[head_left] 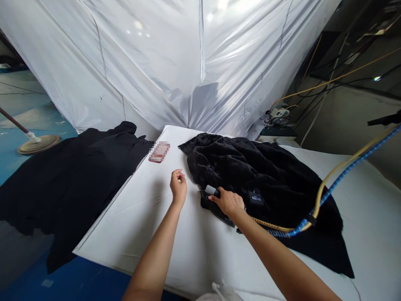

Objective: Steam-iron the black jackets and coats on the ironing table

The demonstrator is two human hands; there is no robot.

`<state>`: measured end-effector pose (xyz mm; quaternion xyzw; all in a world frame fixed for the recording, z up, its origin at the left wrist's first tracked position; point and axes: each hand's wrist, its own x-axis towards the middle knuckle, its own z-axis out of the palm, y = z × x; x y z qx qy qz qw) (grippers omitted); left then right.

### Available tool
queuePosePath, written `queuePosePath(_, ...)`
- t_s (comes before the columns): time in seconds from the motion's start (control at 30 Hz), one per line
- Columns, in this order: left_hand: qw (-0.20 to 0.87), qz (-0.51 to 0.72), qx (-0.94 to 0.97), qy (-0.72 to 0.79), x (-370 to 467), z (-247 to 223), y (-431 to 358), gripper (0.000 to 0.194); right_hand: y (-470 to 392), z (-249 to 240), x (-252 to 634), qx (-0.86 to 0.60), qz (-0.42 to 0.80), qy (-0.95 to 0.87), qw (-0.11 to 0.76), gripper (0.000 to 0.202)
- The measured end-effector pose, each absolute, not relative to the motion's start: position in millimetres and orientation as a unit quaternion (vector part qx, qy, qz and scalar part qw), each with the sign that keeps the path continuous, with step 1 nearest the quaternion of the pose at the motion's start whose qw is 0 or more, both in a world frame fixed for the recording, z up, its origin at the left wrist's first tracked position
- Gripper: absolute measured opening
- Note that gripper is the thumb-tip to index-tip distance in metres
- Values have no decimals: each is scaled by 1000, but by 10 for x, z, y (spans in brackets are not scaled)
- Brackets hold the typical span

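Note:
My right hand (230, 203) is wrapped round the handle of a steam iron (213, 191), which has a grey end and a dark body partly hidden under the hand. The iron is at the near left edge of a black plush garment (250, 163) with a label (256, 197). My left hand (178, 186) hovers over the white table just left of the garment, fingers curled together. A thin line shows beside its fingertips; what they hold, if anything, I cannot make out.
A blue hose (341, 167) and a yellow cord loop in from the right. Dark cloth (94, 171) hangs over the left edge of the white table (125, 238). A blurred reddish rectangular item (159, 151) lies near it. White sheeting (156, 62) hangs behind.

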<state>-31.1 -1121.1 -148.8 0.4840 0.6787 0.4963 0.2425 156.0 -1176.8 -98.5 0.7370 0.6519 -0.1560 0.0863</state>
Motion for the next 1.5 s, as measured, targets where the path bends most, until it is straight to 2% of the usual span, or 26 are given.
queuePosePath(0.4,247,631,422,603,-272,-1534,-11718,21,-11618,-1046,1357,714,-191,669,79,67)
queuePosePath(0.9,242,594,471,606,333,-1427,-12019,19,-12386,-988,2862,783,-200,582,91,62)
queuePosePath(1.07,229,525,488,659,389,-1618,-12048,20,-12558,-954,3195,792,-196,571,96,61)
queuePosePath(1.27,259,267,501,781,367,-1868,-11767,21,-12687,-931,3272,780,-178,593,89,57)
queuePosePath(1.4,265,225,505,790,387,-1887,-11485,29,-12688,-941,3148,757,-139,633,78,51)
queuePosePath(1.5,266,209,552,762,386,-1877,-11405,21,-12621,-950,3010,754,-131,638,82,52)
